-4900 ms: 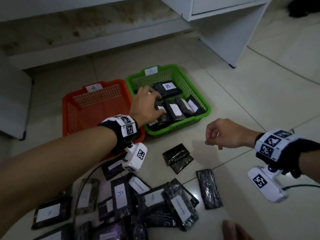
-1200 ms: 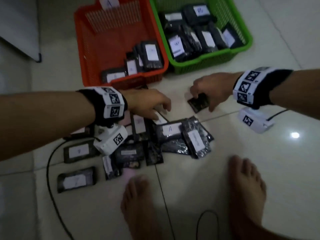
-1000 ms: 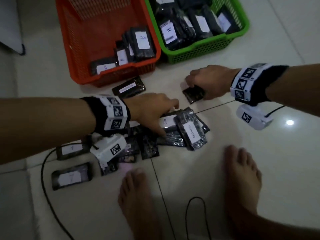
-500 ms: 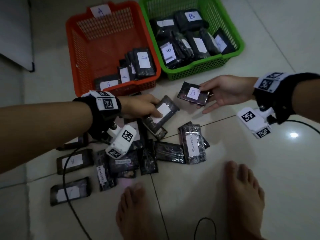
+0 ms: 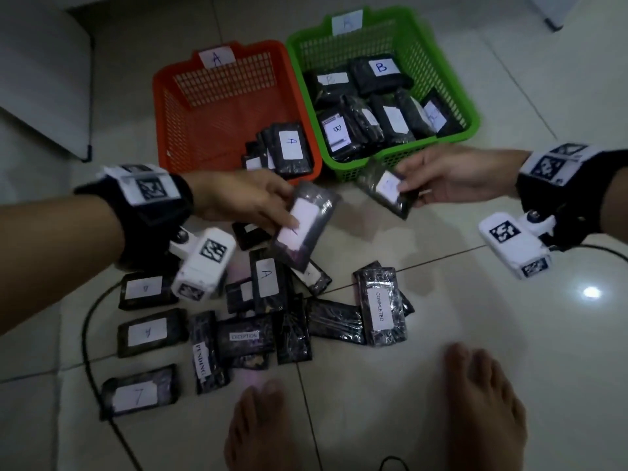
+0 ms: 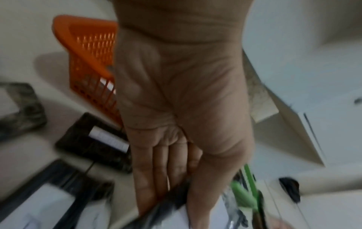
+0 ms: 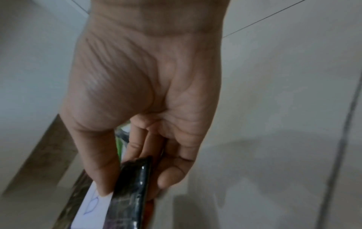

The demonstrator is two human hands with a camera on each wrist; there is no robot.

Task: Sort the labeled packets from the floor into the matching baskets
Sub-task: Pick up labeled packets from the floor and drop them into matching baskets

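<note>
My left hand point(image 5: 251, 202) pinches a black packet point(image 5: 304, 226) with a white label, held above the floor pile just in front of the orange basket point(image 5: 170, 107) marked A. My right hand point(image 5: 441, 178) pinches a smaller black packet labeled B point(image 5: 387, 192) by its edge, close to the front wall of the green basket point(image 5: 472, 107) marked B. In the right wrist view the thumb lies on that packet's label point(image 7: 92, 203) and the fingers point(image 7: 172, 175) sit underneath. The left wrist view shows blurred fingers point(image 6: 152, 175) under the other packet point(image 6: 166, 212). Both baskets hold several labeled packets.
Several black packets lie on the tiled floor point(image 5: 475, 317), some labeled A point(image 5: 266, 277), COMPLETED point(image 5: 380, 305), EXCEPTION point(image 5: 244, 336), PENDING point(image 5: 200, 360). My bare feet point(image 5: 482, 396) stand at the near edge. A black cable point(image 5: 88, 334) curves along the left. White furniture stands at far left.
Both hands have lifted their packets off the floor and carried them toward the baskets; the right packet is now at the green basket's front wall, the left one higher over the pile.
</note>
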